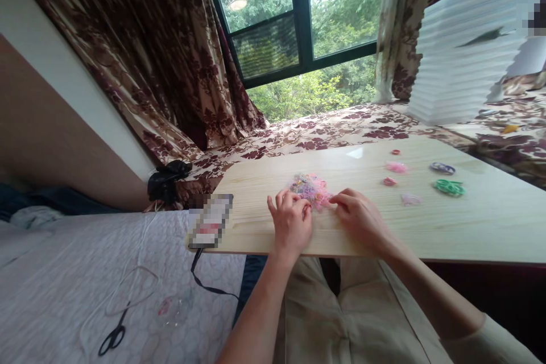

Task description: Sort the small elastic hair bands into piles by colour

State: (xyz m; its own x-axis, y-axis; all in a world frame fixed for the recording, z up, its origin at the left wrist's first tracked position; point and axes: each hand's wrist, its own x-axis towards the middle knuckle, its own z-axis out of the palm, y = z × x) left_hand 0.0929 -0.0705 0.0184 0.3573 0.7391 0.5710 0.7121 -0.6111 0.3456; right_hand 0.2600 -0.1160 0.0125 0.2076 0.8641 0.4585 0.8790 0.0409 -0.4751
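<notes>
A loose, tangled pile of small pastel pink, lilac and yellow strands [313, 186] lies on the pale wood-grained table [478, 227]. The left hand [292, 224] is at the pile's near left edge, fingers bent; whether it grips anything, I cannot tell. The right hand [362, 219] is at the pile's right edge, thumb and forefinger drawn together beside pink strands; a firm grasp is too small to make out.

Well to the right of the pile lie a fluffy pink bundle [396, 167], a pale pink bundle [411, 199] and, farther right, a bright green looped bundle [449, 187] just nearer than a purple-and-white oval bundle [442, 168]. Left of the pile rests a flat, dark-edged rectangular device [212, 222]; beyond the pile stands a dark-framed glass window [303, 17].
</notes>
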